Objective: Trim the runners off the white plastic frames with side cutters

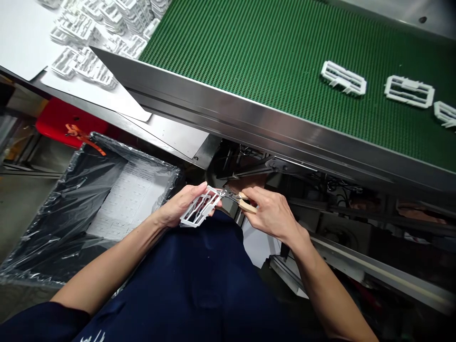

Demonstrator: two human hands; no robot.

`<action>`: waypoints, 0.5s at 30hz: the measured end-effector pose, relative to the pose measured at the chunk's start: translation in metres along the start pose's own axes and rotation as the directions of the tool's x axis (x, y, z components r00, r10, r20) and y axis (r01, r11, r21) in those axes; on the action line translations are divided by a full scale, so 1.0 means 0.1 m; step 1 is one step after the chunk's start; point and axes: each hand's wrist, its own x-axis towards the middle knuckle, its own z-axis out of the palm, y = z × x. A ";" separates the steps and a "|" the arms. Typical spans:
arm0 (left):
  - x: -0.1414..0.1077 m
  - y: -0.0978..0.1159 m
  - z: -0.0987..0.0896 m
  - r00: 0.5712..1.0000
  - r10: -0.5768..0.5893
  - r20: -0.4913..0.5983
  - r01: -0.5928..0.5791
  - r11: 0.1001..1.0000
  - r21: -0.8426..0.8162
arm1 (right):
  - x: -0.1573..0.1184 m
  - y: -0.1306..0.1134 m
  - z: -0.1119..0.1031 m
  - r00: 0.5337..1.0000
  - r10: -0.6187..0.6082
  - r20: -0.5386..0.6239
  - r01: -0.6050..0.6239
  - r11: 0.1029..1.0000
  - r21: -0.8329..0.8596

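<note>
My left hand (pixel 183 203) is closed on a white plastic frame (pixel 200 207), which is tilted in front of my dark blue shirt. In my right hand (pixel 271 212) is a pair of cutters (pixel 246 204) with pale handles, the fingers wrapped round them. The metal jaws touch or nearly touch the upper right corner of the white frame; whether they are closed on it I cannot tell. Both hands are below the metal edge of the conveyor.
A green conveyor belt (pixel 249 61) carries white frames (pixel 344 78) at the right. Stacks of similar parts (pixel 81 61) stand on a table at upper left. A plastic-lined bin (pixel 57 213) with white layered pieces is left of me, near a red stool (pixel 57 118).
</note>
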 end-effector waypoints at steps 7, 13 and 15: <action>0.02 0.04 0.05 1.000 0.010 0.015 -0.008 0.993 -0.121 | 0.01 0.03 0.10 0.965 0.260 -0.026 -0.219 0.859 0.463; 0.08 0.03 0.12 0.996 0.084 -0.022 -0.087 0.979 -0.185 | 0.01 -0.28 0.31 0.907 0.421 -0.004 -0.255 0.556 0.791; 0.13 0.04 0.16 0.985 0.143 -0.094 -0.156 0.977 -0.144 | 0.02 -0.40 0.39 0.896 0.444 0.016 -0.235 0.442 0.866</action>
